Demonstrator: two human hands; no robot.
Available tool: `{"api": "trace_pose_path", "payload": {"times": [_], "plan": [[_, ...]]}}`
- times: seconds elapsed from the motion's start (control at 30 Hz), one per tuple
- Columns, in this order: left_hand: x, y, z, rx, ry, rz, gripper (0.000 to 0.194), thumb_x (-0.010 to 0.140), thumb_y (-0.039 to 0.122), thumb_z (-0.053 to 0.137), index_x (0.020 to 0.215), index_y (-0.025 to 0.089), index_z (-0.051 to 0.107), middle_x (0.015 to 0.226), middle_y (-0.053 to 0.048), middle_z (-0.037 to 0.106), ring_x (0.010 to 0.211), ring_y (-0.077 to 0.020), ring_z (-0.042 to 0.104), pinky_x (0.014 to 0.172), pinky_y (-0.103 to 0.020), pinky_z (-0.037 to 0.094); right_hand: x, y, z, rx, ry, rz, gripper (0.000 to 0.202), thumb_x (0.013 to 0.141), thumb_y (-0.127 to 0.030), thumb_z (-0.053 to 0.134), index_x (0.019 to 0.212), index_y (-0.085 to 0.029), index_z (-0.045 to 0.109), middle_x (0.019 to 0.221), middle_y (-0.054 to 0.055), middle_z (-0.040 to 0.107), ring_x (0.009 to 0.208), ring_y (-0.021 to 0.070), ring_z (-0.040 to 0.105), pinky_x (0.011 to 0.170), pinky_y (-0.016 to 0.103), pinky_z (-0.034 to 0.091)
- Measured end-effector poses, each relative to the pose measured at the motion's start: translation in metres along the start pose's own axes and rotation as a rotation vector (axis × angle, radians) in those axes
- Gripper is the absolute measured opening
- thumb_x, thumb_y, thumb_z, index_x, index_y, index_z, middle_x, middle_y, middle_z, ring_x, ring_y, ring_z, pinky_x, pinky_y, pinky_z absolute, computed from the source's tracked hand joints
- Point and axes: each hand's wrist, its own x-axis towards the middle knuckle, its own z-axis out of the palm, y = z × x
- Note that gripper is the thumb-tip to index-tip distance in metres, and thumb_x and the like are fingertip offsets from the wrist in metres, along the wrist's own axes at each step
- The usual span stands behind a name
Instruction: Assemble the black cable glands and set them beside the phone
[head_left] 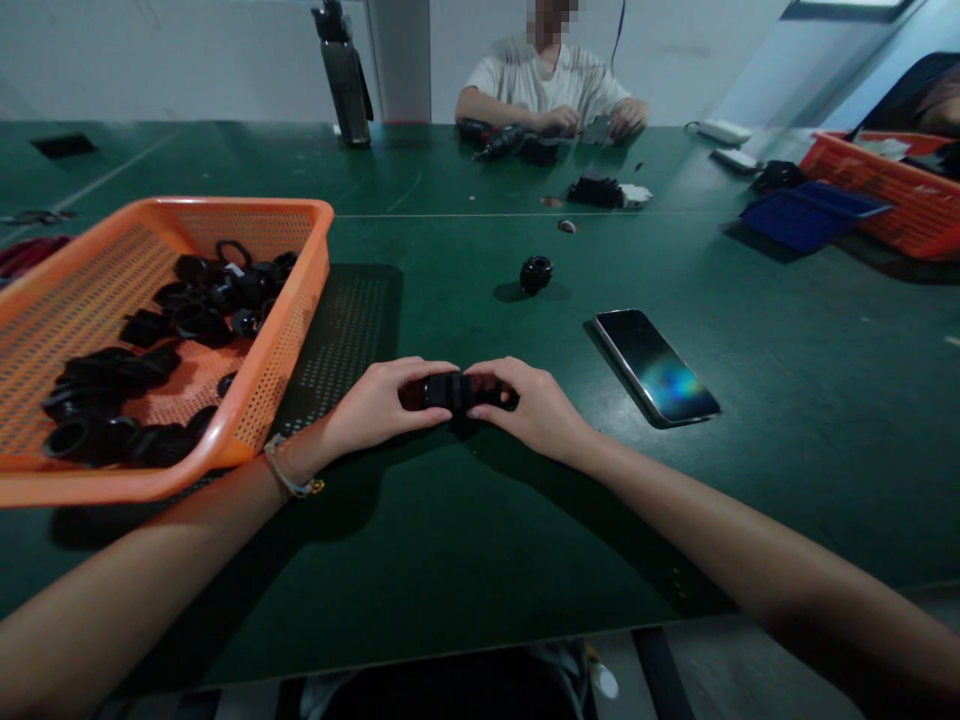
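Just above the green table, my left hand (382,402) and my right hand (529,405) meet at a black plastic fitting (448,391). Thumb and fingers of my left hand close round its left part. My right hand grips the right end, where the fingers partly hide it; whether that end is a separate piece I cannot tell. A ribbed black round fitting (536,273) stands on the table beyond my hands. To the left, an orange basket (251,400) holds several similar black fittings (199,300).
A smartphone (656,365) lies right of my hands. Across the table a person (547,85) sits handling a small part, near a power drill (499,140). A dark bottle (345,85) stands at the back. A blue tray (814,212) and a red-orange basket (892,200) are far right.
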Motion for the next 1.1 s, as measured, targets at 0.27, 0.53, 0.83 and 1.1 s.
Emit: {"api": "trace_pose_path", "payload": {"times": [0.27,0.53,0.83,1.1], "plan": [[-0.0004,-0.0004,0.001,-0.002,0.002,0.006,0.045,0.074,0.036,0.063,0.113,0.015,0.06,0.096,-0.006,0.066,0.084,-0.0178,0.061,0.075,-0.028,0.047,0.0,-0.0005,-0.0006,-0.003,-0.011,-0.005,0.027,0.074,-0.016,0.067,0.1,-0.018,0.062,0.092,0.005,0.066,0.08,0.0154,0.057,0.066,0.029,0.045],[0.0003,-0.0021,0.0015,0.007,0.007,0.018,0.045,0.075,0.037,0.062,0.114,0.016,0.06,0.096,-0.005,0.066,0.083,-0.0173,0.061,0.074,-0.027,0.046,0.0017,-0.0009,-0.0002,-0.022,-0.013,0.005,0.029,0.074,-0.017,0.067,0.102,-0.015,0.062,0.092,0.006,0.066,0.081,0.0158,0.057,0.067,0.029,0.045],[-0.0006,-0.0017,0.0017,-0.009,0.011,0.013,0.044,0.074,0.036,0.063,0.114,0.017,0.06,0.097,-0.005,0.066,0.083,-0.0168,0.061,0.074,-0.026,0.047,0.0011,0.0015,0.0007,-0.022,-0.006,-0.011,0.026,0.075,-0.02,0.067,0.101,-0.016,0.063,0.089,0.005,0.066,0.078,0.0148,0.057,0.065,0.028,0.044],[-0.0002,-0.0011,0.0009,0.006,0.006,0.014,0.045,0.074,0.038,0.063,0.114,0.017,0.06,0.096,-0.005,0.066,0.081,-0.0166,0.061,0.073,-0.026,0.047,0.0018,0.0017,0.0007,-0.025,-0.013,-0.018,0.026,0.076,-0.022,0.066,0.101,-0.015,0.063,0.089,0.006,0.066,0.078,0.015,0.056,0.066,0.028,0.044]]}}
